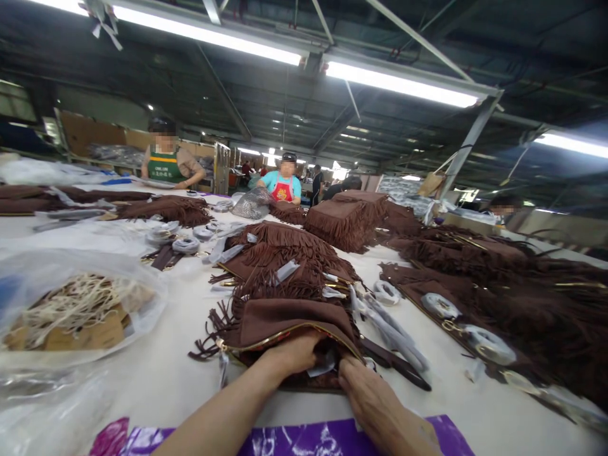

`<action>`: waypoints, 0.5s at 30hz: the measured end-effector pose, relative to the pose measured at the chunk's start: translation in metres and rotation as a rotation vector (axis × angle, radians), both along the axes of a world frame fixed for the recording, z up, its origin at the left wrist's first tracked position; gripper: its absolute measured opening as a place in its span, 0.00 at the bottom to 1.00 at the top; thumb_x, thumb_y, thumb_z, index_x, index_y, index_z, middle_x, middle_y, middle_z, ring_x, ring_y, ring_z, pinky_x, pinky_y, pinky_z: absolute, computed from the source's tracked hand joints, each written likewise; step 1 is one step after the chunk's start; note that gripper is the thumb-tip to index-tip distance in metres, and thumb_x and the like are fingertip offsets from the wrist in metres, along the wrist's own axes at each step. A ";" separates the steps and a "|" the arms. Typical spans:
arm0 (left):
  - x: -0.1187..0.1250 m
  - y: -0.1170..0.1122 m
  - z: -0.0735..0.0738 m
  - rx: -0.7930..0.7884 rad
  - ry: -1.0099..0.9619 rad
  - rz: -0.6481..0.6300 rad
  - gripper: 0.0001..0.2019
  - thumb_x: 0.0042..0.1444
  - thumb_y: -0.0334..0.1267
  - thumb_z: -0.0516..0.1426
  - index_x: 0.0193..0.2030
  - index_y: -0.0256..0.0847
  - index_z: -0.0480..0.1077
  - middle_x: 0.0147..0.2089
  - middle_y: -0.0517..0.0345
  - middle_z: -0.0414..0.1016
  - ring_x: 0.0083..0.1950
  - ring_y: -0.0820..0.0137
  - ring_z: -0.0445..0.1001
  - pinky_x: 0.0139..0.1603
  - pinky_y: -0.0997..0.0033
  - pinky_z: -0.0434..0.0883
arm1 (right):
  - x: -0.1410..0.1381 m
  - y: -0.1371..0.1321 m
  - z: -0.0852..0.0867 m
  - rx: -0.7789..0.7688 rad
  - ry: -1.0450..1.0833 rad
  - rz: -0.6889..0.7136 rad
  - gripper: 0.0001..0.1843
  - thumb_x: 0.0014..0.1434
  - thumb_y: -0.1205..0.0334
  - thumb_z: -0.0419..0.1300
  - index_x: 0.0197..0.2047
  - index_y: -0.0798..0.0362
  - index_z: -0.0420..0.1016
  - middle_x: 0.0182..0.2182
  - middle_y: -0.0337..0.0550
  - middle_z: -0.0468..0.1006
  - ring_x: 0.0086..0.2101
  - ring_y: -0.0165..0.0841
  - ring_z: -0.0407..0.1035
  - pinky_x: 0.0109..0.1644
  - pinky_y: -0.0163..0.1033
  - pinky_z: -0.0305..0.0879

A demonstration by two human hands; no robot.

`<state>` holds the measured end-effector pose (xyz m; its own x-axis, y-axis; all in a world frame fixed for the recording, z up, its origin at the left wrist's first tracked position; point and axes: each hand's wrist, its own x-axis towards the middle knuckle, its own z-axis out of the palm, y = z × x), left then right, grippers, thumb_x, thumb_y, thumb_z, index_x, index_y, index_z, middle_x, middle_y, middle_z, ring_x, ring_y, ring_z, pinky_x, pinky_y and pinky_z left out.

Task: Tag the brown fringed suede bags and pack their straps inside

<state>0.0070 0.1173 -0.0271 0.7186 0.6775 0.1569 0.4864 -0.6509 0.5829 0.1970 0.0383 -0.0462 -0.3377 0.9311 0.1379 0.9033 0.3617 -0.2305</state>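
Note:
A brown fringed bag (pixel 289 320) with a gold zipper lies open-mouthed at the near edge of the white table (pixel 161 373). My left hand (pixel 292 354) reaches into its opening, fingers hidden inside. My right hand (pixel 368 392) grips the bag's lower right edge, fingers curled over it, beside a white paper tag (pixel 323 367). Behind it more fringed bags (pixel 285 253) are piled up.
A plastic bag of pale cords and cardboard (pixel 76 310) sits at the left. Stacks of brown fringed bags (pixel 349 218) and wrapped straps (pixel 475 335) cover the right side. Purple cloth (pixel 294 440) lies at the near edge. Other people (pixel 284 180) work at the far end.

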 end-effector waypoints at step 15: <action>0.005 -0.016 -0.008 -0.328 -0.233 0.175 0.24 0.49 0.35 0.59 0.56 0.45 0.70 0.57 0.57 0.75 0.62 0.54 0.66 0.66 0.60 0.60 | 0.000 -0.009 -0.018 0.192 0.087 -0.057 0.13 0.64 0.71 0.42 0.34 0.50 0.64 0.31 0.44 0.72 0.33 0.37 0.70 0.38 0.41 0.65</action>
<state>0.0115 0.1009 -0.0347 0.5597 0.8267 0.0576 0.4040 -0.3329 0.8520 0.1972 0.0297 -0.0645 -0.2646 0.9019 0.3413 0.9031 0.3559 -0.2402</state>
